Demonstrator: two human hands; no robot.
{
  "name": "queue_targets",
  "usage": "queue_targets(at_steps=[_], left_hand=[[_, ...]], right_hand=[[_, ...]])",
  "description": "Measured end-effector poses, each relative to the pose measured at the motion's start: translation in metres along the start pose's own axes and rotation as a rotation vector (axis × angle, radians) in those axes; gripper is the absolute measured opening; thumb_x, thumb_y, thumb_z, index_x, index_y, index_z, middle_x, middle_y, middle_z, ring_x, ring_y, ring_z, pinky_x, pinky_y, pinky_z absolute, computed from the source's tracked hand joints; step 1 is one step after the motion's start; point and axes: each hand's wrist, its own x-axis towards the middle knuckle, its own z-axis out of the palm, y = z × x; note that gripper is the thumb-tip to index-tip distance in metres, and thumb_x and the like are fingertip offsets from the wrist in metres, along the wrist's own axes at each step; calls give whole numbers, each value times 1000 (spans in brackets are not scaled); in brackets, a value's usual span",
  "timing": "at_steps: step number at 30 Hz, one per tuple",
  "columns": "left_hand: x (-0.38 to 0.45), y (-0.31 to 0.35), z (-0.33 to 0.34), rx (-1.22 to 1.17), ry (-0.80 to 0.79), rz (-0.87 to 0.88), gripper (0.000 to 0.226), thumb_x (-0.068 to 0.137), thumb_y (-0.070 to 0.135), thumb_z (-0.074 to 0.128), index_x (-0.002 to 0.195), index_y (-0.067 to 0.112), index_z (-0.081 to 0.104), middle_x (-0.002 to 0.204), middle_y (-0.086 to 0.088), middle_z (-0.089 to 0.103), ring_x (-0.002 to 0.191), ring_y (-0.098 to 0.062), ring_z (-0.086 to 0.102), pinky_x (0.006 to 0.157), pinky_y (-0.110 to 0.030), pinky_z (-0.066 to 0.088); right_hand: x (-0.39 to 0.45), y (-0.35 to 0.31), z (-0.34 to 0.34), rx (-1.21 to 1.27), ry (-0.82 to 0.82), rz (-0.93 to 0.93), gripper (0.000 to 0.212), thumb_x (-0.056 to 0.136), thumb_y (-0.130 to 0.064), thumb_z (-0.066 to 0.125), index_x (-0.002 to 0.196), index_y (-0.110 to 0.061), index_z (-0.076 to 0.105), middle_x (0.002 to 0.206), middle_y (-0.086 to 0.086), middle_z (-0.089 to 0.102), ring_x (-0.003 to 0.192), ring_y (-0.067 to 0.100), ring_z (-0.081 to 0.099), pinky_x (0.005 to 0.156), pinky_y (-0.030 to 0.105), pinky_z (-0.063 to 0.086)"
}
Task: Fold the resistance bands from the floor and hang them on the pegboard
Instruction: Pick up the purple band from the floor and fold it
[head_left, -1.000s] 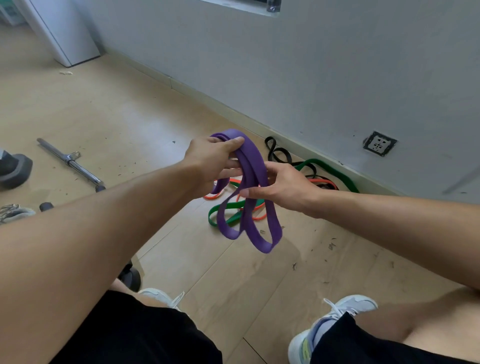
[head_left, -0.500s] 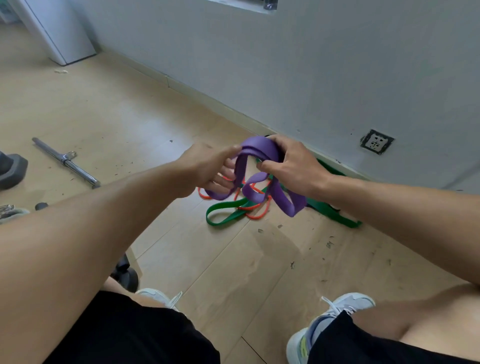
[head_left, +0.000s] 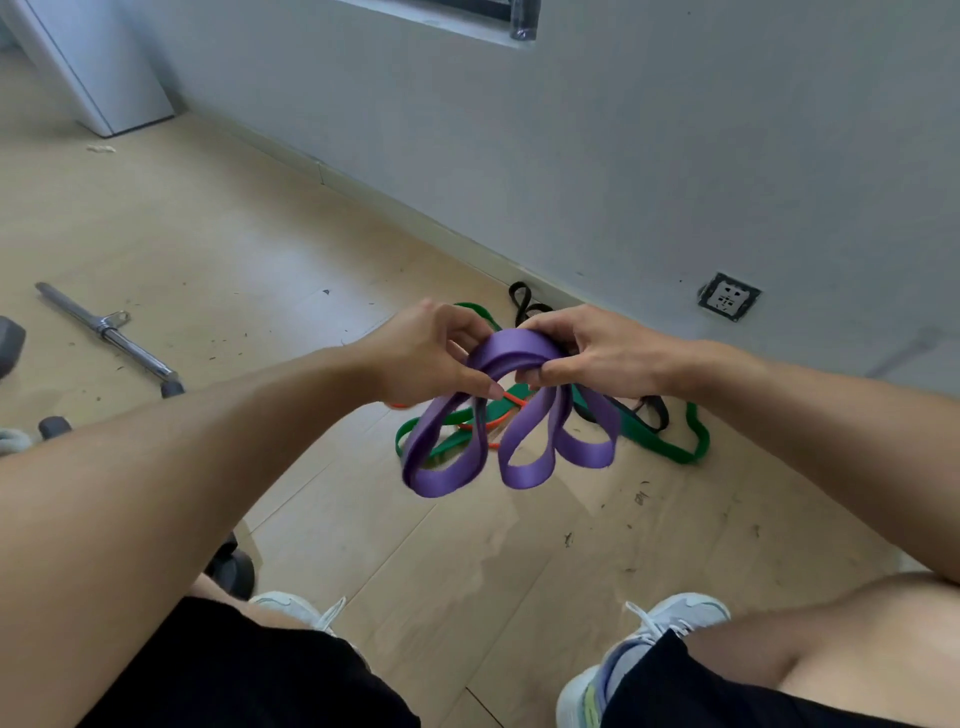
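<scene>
Above bare floor (head_left: 363, 519), both hands (head_left: 426, 353) (head_left: 597, 348) pinch the purple band's (head_left: 524, 441) folded top, loops hanging free.

Arms: bare forearms (head_left: 218, 467), no sleeves seen
Shorts: black fabric shorts (head_left: 249, 670), worn above bare knees
Shoes: pale grey lace-up trainers (head_left: 649, 649), white laces, yellow-green sole accents

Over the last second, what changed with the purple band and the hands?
The purple band went from one long hanging fold to several shorter loops, both hands gathering it at the top. The right hand moved up level with the left hand. The bands on the floor stayed put.
</scene>
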Motion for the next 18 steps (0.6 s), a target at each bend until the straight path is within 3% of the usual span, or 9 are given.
queue_targets(at_steps=[3, 5, 7, 9, 13, 16, 18], left_hand=[[0, 2, -2, 79, 28, 15, 36, 71, 30, 91, 100, 26, 70, 88, 11, 72, 80, -13, 72, 73, -30, 60], [2, 1, -4, 105, 64, 34, 32, 72, 30, 90, 98, 28, 70, 87, 12, 71, 81, -13, 71, 76, -32, 59], [2, 0, -7, 121, 80, 40, 31, 74, 32, 88, 98, 30, 68, 91, 10, 69, 86, -15, 69, 78, -32, 57], [2, -3, -8, 137, 81, 52, 32, 75, 33, 87, 100, 31, 67, 95, 7, 68, 89, -17, 69, 78, -31, 57], [2, -3, -7, 150, 89, 93, 31, 81, 31, 82, 106, 32, 63, 94, 8, 66, 89, -17, 69, 73, -29, 56], [2, -4, -5, 186, 87, 109, 34, 78, 42, 83, 103, 33, 63, 91, 10, 67, 86, -16, 67, 71, -29, 55], [3, -3, -5, 234, 95, 103, 37, 72, 47, 86, 97, 30, 66, 88, 9, 67, 83, -17, 65, 71, -31, 53]], right_hand=[[-2, 2, 2, 25, -5, 15, 35, 93, -9, 74, 125, -22, 68, 101, -10, 75, 87, 7, 71, 79, 21, 55], [-1, 5, 4, 41, 37, 25, 48, 89, -14, 80, 133, -24, 63, 113, -4, 74, 97, 16, 74, 90, 32, 60], [1, 7, 6, 40, 82, 23, 45, 85, -17, 84, 126, -24, 65, 112, -2, 74, 97, 23, 75, 95, 45, 59], [3, 9, 7, 22, 102, 4, 35, 85, -19, 85, 116, -21, 70, 106, -2, 77, 96, 25, 74, 95, 49, 58], [4, 10, 4, 35, 156, -32, 34, 88, -19, 84, 121, -18, 75, 104, -3, 79, 94, 23, 76, 91, 43, 62], [3, 9, 4, 85, 187, -62, 38, 88, -17, 83, 125, -15, 75, 104, -3, 81, 93, 18, 77, 86, 33, 62], [3, 9, 6, 98, 191, -72, 39, 88, -17, 83, 126, -15, 74, 106, -3, 81, 96, 19, 77, 89, 36, 62]])
